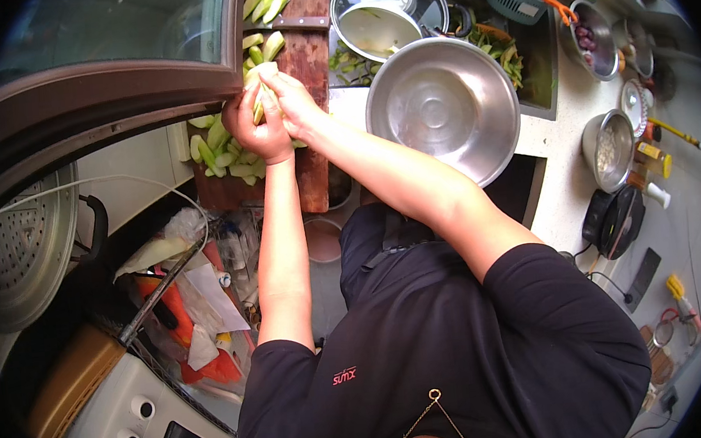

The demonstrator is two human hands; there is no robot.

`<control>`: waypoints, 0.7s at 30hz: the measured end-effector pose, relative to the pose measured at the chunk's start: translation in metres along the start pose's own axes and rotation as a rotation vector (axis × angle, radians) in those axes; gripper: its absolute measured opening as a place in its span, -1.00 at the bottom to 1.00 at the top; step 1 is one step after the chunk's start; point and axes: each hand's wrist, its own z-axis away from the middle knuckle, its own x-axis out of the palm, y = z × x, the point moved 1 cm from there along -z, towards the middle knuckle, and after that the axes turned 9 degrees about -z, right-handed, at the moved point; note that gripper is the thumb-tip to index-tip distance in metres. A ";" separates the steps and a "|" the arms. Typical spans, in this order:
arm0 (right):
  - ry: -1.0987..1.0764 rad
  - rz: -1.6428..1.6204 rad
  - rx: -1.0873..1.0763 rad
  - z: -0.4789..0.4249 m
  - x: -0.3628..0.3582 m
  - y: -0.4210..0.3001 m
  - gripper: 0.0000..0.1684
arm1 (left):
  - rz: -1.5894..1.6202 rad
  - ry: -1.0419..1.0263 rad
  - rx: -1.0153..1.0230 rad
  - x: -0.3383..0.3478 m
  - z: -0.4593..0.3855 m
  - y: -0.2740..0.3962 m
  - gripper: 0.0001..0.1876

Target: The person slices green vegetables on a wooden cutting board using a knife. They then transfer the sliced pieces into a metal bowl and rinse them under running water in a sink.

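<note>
My left hand (255, 126) and my right hand (298, 104) are close together over a wooden cutting board (316, 178). Pale green vegetable pieces (263, 72) are gripped between them, partly hidden by the fingers. More cut vegetable wedges (221, 146) lie heaped beneath and left of my left hand. Several others (269, 4) rest toward the board's far end. A kitchen knife (303, 22) lies across the board beyond my hands, its riveted handle pointing right. Right of the board is a large stainless steel basin (441, 110) with no food visible inside.
A brown-framed window sash (130, 82) juts in close at the left. Beyond the basin are a glass lid (432, 2), a pan (379, 28) and a sink (541, 90) with green peelings (501, 53). Metal bowls (591, 132) line the right counter.
</note>
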 end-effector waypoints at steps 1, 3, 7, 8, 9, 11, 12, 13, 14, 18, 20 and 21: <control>-0.002 -0.001 0.016 0.004 -0.001 -0.001 -0.77 | -0.004 0.011 -0.001 -0.002 0.003 0.003 -0.80; -0.007 -0.001 0.044 0.013 -0.005 -0.005 -0.78 | -0.034 0.012 0.034 -0.009 0.008 0.012 -0.79; -0.057 -0.064 0.107 0.029 -0.002 -0.005 -0.78 | -0.122 0.028 0.084 -0.025 0.014 0.033 -0.79; -0.060 -0.071 0.122 0.036 0.000 -0.005 -0.77 | -0.066 0.052 0.029 -0.026 0.016 0.036 -0.78; -0.064 -0.079 0.141 0.043 0.004 -0.005 -0.77 | -0.097 0.052 0.074 -0.031 0.015 0.044 -0.79; -0.131 -0.102 0.147 0.053 0.006 -0.015 -0.74 | -0.152 0.046 0.161 -0.040 0.008 0.065 -0.80; -0.141 -0.101 0.146 0.065 0.018 -0.026 -0.75 | -0.131 0.031 0.177 -0.043 0.009 0.076 -0.75; -0.151 -0.098 0.141 0.077 0.029 -0.042 -0.75 | -0.088 0.014 0.207 -0.043 0.006 0.094 -0.75; -0.159 -0.053 0.103 0.089 0.035 -0.060 -0.71 | -0.055 0.002 0.257 -0.041 0.004 0.112 -0.76; 0.042 -0.014 -0.017 0.167 0.057 -0.156 -0.57 | 0.353 -0.093 0.268 -0.013 0.020 0.188 -0.75; 0.102 0.173 -0.267 0.194 0.050 -0.186 -0.61 | 0.456 -0.191 0.184 0.007 0.037 0.214 -0.70; 0.158 0.256 -0.366 0.206 0.044 -0.197 -0.65 | 0.492 -0.260 0.127 0.016 0.046 0.220 -0.66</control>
